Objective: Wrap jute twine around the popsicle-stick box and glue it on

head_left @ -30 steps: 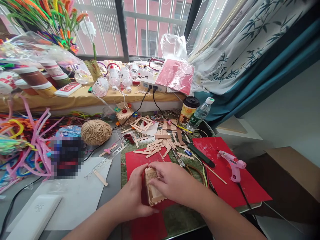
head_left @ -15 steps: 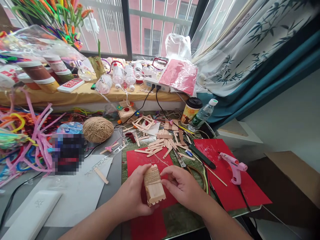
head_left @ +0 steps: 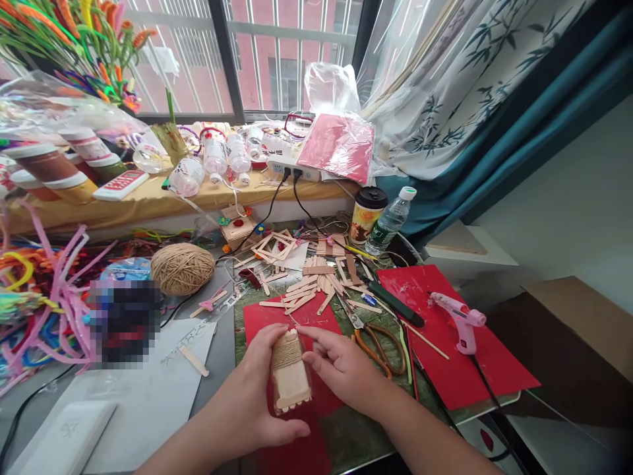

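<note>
A small block of wooden craft sticks [head_left: 291, 382], its upper part wound with rows of twine [head_left: 287, 351], is held in my left hand [head_left: 247, 389]. The fingers of that hand lie along the block's left side and top, while the thumb sticks out below it. My right hand [head_left: 341, 366] is at the block's upper right corner, index finger reaching over the top edge and thumb bent beside it. A thin strand of twine runs up by these fingertips; the pinch itself is partly hidden. Under both hands lies a red sheet [head_left: 316, 320].
Loose craft sticks [head_left: 309, 287] lie beyond the hands. Scissors [head_left: 380, 346], a dark green-handled tool [head_left: 395, 303] and a pink glue gun [head_left: 459, 320] are to the right. A twine ball [head_left: 182, 269] sits left; a bottle [head_left: 390, 221] and cup [head_left: 366, 214] stand behind.
The block and both hands sit slightly further left in the view, which has shifted. My left thumb has swung out from the block's lower end. My right index finger has moved over the block's top.
</note>
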The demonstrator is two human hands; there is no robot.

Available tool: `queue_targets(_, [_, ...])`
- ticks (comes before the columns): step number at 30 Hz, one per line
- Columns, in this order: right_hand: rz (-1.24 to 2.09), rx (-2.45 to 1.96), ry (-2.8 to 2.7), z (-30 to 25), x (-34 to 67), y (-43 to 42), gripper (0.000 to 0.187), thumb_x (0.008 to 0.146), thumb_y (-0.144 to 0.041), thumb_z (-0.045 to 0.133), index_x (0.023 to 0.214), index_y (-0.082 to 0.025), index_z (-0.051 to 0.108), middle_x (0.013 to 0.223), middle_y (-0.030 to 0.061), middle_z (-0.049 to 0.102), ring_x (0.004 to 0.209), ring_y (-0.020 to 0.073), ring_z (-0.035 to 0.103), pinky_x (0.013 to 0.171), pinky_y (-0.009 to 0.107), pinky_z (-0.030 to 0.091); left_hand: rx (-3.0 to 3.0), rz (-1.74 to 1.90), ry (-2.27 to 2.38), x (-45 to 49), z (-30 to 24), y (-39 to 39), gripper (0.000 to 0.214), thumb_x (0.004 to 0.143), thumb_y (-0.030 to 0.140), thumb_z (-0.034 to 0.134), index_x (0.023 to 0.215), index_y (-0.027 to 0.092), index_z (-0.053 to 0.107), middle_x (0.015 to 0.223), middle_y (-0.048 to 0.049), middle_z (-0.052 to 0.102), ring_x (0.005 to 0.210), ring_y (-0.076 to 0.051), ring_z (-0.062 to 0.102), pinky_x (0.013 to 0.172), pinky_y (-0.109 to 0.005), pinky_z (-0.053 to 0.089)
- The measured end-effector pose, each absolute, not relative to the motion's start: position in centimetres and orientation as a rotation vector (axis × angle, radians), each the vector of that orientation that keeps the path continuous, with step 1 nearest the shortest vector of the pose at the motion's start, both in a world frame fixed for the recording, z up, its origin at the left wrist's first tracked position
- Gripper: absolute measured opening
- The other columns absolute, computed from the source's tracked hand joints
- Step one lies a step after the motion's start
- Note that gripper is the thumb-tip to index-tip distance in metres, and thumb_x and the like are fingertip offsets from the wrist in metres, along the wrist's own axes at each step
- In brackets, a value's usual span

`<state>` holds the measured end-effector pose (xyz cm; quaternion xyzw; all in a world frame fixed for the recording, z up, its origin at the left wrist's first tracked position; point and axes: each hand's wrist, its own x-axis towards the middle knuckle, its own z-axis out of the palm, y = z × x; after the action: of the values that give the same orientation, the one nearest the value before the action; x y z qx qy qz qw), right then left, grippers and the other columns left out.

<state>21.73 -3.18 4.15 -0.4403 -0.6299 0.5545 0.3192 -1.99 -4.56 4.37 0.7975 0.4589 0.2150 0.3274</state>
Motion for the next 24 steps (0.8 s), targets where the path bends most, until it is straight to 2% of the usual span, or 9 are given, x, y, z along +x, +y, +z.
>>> queue_targets(2, [1.415,-1.166,-1.709,4.8,21.1,-3.1,0.047,0.103,-0.038,0.06,0.148,-0.026,0.059,0.08,-0.0036,0.055,0.07,0.0136,0.051,0.067,0.026,0.042,2.176,0.579,1.26,-2.1,5.0,-4.8,0.116,0.066,0.046,0.094,0.159,0.028,0.027,0.164,-0.0201,0.035,0.151,-0.046,0.038,0.12,-0.064,0.042])
queue_targets(4, [1.393,-1.149,-1.775,5.6,20.3,-2.9,0.045,0.102,-0.033,0.061,0.146,-0.027,0.06,0.08,-0.0035,0.059,0.071,0.0141,0.053,0.068,0.026,0.042,2.221,0.567,1.319,-2.2,5.4,-5.0,0.118,0.068,0.043,0.093,0.161,0.029,0.023,0.162,-0.02,0.039,0.15,-0.047,0.04,0.118,-0.066,0.043])
queue_targets(6, [1.372,-1.123,-1.833,6.3,19.5,-2.7,0.043,0.1,-0.028,0.062,0.143,-0.027,0.061,0.078,-0.004,0.059,0.071,0.0144,0.054,0.068,0.026,0.042,2.21,0.539,1.351,-2.3,5.6,-5.2,0.117,0.07,0.039,0.09,0.162,0.029,0.02,0.157,-0.019,0.046,0.146,-0.046,0.046,0.115,-0.065,0.047])
queue_targets(9, [1.279,-1.149,-1.858,6.8,18.7,-2.5,0.041,0.098,-0.027,0.063,0.139,-0.026,0.061,0.078,-0.0038,0.059,0.073,0.0156,0.056,0.07,0.027,0.043,2.109,0.535,1.388,-2.5,5.6,-5.2,0.102,0.075,0.035,0.085,0.157,0.029,0.026,0.152,-0.0165,0.05,0.14,-0.041,0.054,0.112,-0.059,0.052])
queue_targets(11, [1.202,-1.187,-1.843,6.7,18.8,-2.5,0.029,0.099,-0.027,0.063,0.128,-0.024,0.065,0.082,-0.0018,0.064,0.079,0.0168,0.06,0.074,0.028,0.045,2.031,0.581,1.41,-2.5,5.4,-5.1,0.098,0.075,0.036,0.084,0.154,0.029,0.027,0.152,-0.0158,0.049,0.136,-0.038,0.058,0.11,-0.055,0.054])
queue_targets(13, [1.122,-1.209,-1.851,6.5,19.5,-2.6,0.011,0.101,-0.026,0.061,0.108,-0.022,0.067,0.088,0.0005,0.067,0.084,0.0175,0.062,0.077,0.029,0.046,1.986,0.65,1.42,-2.4,5.1,-5.0,0.098,0.075,0.037,0.085,0.153,0.029,0.026,0.15,-0.0155,0.049,0.133,-0.037,0.06,0.108,-0.054,0.055])
queue_targets(14, [1.08,-1.214,-1.864,6.4,20.0,-2.7,0.008,0.101,-0.025,0.06,0.1,-0.022,0.067,0.09,0.0013,0.068,0.085,0.0176,0.062,0.078,0.029,0.046,1.976,0.68,1.421,-2.3,4.9,-4.9,0.098,0.074,0.037,0.085,0.152,0.028,0.026,0.149,-0.0153,0.05,0.133,-0.037,0.06,0.108,-0.053,0.055])
queue_targets(16, [0.999,-1.213,-1.903,6.0,21.1,-2.7,0.011,0.102,-0.024,0.059,0.092,-0.021,0.065,0.09,0.0021,0.067,0.086,0.018,0.062,0.079,0.03,0.046,1.965,0.719,1.411,-2.0,4.5,-4.8,0.098,0.073,0.036,0.086,0.151,0.028,0.027,0.148,-0.0152,0.05,0.133,-0.037,0.059,0.108,-0.053,0.054])
queue_targets(24, [0.909,-1.159,-1.957,4.5,24.0,-2.4,0.012,0.103,-0.023,0.057,0.093,-0.022,0.063,0.09,0.0025,0.064,0.088,0.0186,0.06,0.082,0.031,0.047,1.862,0.772,1.32,-1.5,3.0,-4.7,0.098,0.073,0.029,0.084,0.15,0.028,0.024,0.148,-0.0161,0.048,0.137,-0.038,0.055,0.112,-0.056,0.05])
